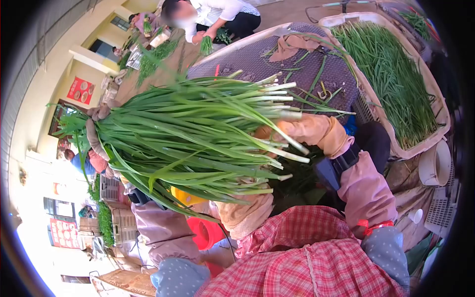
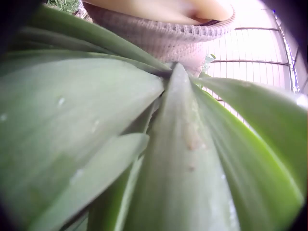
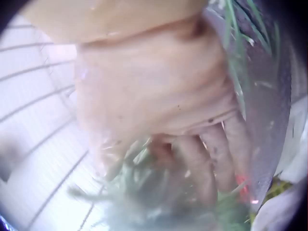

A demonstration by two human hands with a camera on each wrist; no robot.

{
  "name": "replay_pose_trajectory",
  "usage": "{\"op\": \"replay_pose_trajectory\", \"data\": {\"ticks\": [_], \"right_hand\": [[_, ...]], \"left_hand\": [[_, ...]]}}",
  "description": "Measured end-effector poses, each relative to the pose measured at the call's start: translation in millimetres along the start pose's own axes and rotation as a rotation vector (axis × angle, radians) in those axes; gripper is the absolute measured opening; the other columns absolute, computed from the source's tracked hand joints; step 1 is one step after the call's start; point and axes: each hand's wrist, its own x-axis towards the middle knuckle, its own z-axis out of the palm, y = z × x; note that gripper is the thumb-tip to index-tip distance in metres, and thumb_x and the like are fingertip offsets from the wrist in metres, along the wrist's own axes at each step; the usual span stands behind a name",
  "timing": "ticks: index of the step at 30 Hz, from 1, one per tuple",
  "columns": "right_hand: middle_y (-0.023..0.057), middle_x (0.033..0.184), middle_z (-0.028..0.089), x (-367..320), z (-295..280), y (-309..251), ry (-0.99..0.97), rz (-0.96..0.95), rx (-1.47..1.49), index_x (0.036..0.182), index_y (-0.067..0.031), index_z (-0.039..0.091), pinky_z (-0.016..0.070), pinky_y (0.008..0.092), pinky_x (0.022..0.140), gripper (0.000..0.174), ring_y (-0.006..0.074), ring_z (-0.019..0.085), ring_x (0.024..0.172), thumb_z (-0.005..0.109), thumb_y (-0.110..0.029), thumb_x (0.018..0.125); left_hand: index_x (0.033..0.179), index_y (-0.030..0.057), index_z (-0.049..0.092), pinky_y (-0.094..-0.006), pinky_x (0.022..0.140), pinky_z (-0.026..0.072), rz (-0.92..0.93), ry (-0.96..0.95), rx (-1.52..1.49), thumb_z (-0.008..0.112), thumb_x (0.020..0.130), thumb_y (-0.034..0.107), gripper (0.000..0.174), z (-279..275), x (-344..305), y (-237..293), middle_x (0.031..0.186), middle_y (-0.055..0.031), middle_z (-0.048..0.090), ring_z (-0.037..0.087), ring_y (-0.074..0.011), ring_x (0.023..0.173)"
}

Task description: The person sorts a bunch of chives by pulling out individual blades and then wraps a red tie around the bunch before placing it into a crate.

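Observation:
A large bunch of long green stalks (image 1: 198, 128), flat-leaved with white cut ends, spans the middle of the head view. My left hand (image 1: 99, 116), in a brownish glove, grips its leafy end at the left. Broad leaves (image 2: 187, 154) fill the left wrist view below a knitted cuff (image 2: 168, 41). My right hand (image 1: 297, 129), in a tan glove, is at the white ends, partly hidden behind stalks. In the right wrist view its fingers (image 3: 195, 159) reach down, fairly straight, over blurred greens (image 3: 159, 192).
A mat-covered surface (image 1: 307, 64) with loose leaves lies ahead. To the right stands a pale crate (image 1: 346, 17) of thin greens. A white bucket (image 1: 435, 163) is below it. A red tub (image 1: 203, 232) is under the bunch. Another person (image 1: 217, 20) crouches beyond, holding greens.

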Motion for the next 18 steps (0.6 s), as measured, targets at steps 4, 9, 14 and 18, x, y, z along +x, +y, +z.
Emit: {"op": "replay_pose_trajectory", "data": {"ticks": [4,9,14,18], "right_hand": [[0.0067,0.116,0.061,25.5,28.6,6.0,0.24,-0.027,-0.102,0.125,-0.001,0.056,0.0439,0.0311,0.094,0.041,0.0145,0.055,0.106,0.052,-0.032,0.097],[0.0007,0.08,0.055,9.4,19.6,13.8,0.525,-0.254,0.072,0.119,0.0013,0.056,0.0441,0.0306,0.073,0.037,0.0138,0.052,0.076,0.053,-0.028,0.096],[0.0007,0.063,0.049,-54.3,9.4,12.4,0.474,-0.101,0.111,0.112,-0.0011,0.058,0.0428,0.0341,0.061,0.036,0.0184,0.05,0.062,0.059,-0.03,0.091],[0.0176,0.081,0.066,-43.4,65.9,-0.6,0.885,-0.159,-1.492,0.103,-0.0057,0.063,0.0506,0.0435,0.072,0.03,0.0373,0.064,0.079,0.062,-0.031,0.087]], "left_hand": [[0.102,0.0049,0.054,-0.0399,0.101,0.0358,-0.023,0.007,-0.012,0.058,0.089,0.008,0.013,5.6,9.7,-14.6,0.088,-0.0018,0.052,0.049,-0.0182,0.092],[0.099,0.003,0.057,-0.0355,0.093,0.0397,-0.04,0.035,0.026,0.06,0.088,0.009,0.012,3.2,18.5,-18.9,0.09,-0.0029,0.055,0.05,-0.0185,0.093],[0.098,0.0012,0.058,-0.0359,0.091,0.0427,-0.03,0.078,0.105,0.057,0.091,0.009,0.01,-14.0,19.1,2.1,0.089,-0.0056,0.057,0.052,-0.0198,0.093],[0.096,0.0018,0.057,-0.0359,0.09,0.0433,0.011,0.152,0.134,0.057,0.091,0.01,0.01,-12.8,14.7,-4.1,0.089,-0.0059,0.057,0.053,-0.02,0.091]]}}
